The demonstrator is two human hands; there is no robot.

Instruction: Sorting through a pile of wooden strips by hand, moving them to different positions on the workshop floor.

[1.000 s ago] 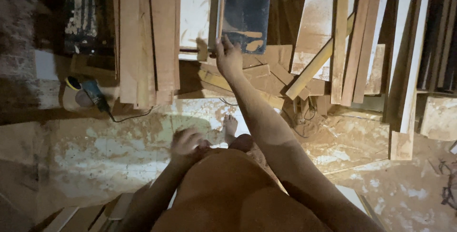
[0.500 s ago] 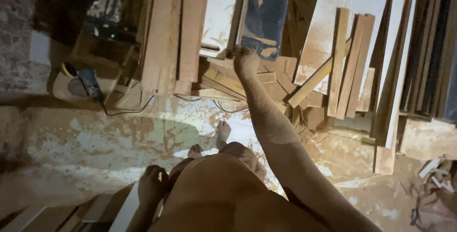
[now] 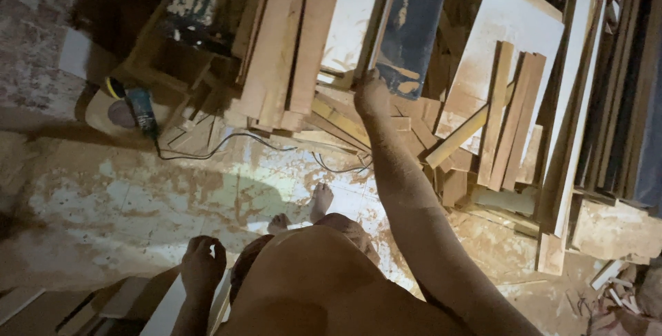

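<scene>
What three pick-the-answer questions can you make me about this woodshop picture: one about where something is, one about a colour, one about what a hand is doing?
1. Where does the power tool lie?
A. Left on the floor, by the planks
B. In the right hand
C. On the blue board

2. What colour is the board just above the right hand?
A. Red
B. Blue with worn patches
C. Green

3. How is the left hand?
A. Reaching up to the planks
B. Holding the cable
C. Low, fingers curled

Answers: 1 A, it rests at the left with its cable trailing away. 2 B, dark blue shows. 3 C, it hangs low by the body.
</scene>
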